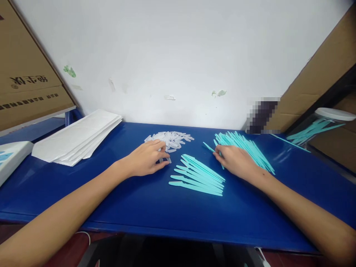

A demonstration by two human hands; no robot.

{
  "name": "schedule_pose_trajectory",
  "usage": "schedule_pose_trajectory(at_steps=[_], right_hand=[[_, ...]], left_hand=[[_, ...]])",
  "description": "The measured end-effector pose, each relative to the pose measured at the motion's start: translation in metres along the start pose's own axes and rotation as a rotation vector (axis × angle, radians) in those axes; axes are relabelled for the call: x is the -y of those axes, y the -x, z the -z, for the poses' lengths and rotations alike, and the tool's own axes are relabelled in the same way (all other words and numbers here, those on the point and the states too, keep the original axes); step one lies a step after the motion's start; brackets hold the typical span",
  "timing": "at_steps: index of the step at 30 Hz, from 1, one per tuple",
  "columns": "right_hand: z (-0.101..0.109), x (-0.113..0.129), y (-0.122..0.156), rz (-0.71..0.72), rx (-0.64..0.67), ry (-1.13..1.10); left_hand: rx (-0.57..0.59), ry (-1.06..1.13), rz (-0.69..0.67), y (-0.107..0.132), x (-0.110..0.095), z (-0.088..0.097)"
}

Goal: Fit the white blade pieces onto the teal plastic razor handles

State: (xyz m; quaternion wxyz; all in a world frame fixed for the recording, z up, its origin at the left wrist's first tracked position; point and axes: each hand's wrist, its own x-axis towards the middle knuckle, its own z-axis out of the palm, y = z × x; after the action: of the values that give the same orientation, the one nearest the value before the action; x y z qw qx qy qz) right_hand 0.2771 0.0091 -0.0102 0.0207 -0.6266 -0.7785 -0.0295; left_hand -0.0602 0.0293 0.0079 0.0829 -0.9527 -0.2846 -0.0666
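Note:
My left hand is at the near edge of a pile of translucent plastic caps, its thumb and fingers closed around a small translucent cap. Between the thumb and fingers of my right hand is a thin turquoise eyebrow razor, its tip pointing up to the left. Behind and beside that hand lies a heap of similar turquoise razors, partly covered by it. A fanned-out row of turquoise razors rests between my hands, wider ends to the left.
White plastic bags lie stacked at the back left, with a white box beside them. A lidded clear jar holding turquoise sticks stands at right. Cardboard boxes flank the blue table; a white wall rises behind.

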Motion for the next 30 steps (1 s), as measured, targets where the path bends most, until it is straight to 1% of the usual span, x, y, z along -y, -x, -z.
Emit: schedule_pose_trajectory(at_steps=[4, 6, 10, 13, 16, 19, 22, 24, 25, 27, 28, 30], right_hand=[[0.002, -0.005, 0.0, -0.025, -0.041, 0.134], [0.004, -0.006, 0.001, -0.04, -0.04, 0.167], [0.007, -0.012, 0.002, -0.079, -0.024, 0.202], [0.006, -0.016, 0.001, -0.085, -0.078, 0.204], [0.005, -0.013, 0.001, 0.011, -0.202, 0.116], [0.003, -0.004, 0.003, 0.112, -0.358, -0.02], [-0.001, 0.004, 0.007, 0.171, -0.581, -0.177], [-0.003, 0.008, 0.009, 0.294, -0.7, -0.277], [-0.003, 0.009, 0.01, 0.371, -0.724, -0.312], [-0.004, 0.011, 0.012, 0.506, -0.713, -0.33], [-0.004, 0.013, 0.012, 0.55, -0.699, -0.315], [-0.004, 0.017, 0.013, 0.592, -0.673, -0.273]], left_hand=[[-0.047, 0.017, -0.034, -0.002, -0.009, -0.003], [-0.073, 0.014, -0.055, -0.003, -0.011, -0.007], [-0.1, 0.04, -0.129, -0.005, -0.01, -0.013], [-0.097, 0.063, -0.17, -0.005, -0.007, -0.015], [-0.091, 0.059, -0.151, -0.005, -0.007, -0.013], [-0.075, 0.037, -0.122, -0.004, -0.009, -0.013], [-0.055, 0.05, -0.082, -0.003, -0.009, -0.016], [-0.06, 0.083, -0.055, -0.003, -0.01, -0.018], [-0.07, 0.103, -0.044, -0.003, -0.01, -0.018], [-0.122, 0.164, -0.025, -0.005, -0.012, -0.018], [-0.168, 0.224, 0.0, -0.006, -0.014, -0.017], [-0.297, 0.435, 0.114, -0.009, -0.019, -0.015]])
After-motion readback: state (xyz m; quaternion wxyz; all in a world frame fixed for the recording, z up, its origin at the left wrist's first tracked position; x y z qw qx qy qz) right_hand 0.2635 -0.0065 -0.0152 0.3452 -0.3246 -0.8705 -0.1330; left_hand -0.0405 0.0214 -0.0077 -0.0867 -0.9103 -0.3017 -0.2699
